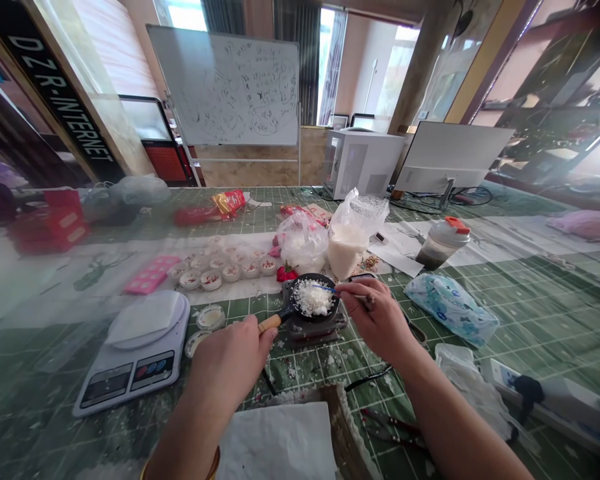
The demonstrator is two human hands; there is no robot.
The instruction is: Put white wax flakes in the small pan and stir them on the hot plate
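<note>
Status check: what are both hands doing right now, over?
Left hand grips pan handle. Right hand holds stick in white flakes. Bags stand just behind.

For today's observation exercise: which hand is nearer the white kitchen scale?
Left. The left hand, gripping the pan handle, sits just right of the scale; the right hand, holding a stick, is farther right, past the pan.

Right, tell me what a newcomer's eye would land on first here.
Dead centre is a small black pan of white flakes, the left hand gripping its handle while the right hand holds a thin stick over it. To the left lies a white kitchen scale; a scribbled whiteboard stands at the back.
</note>
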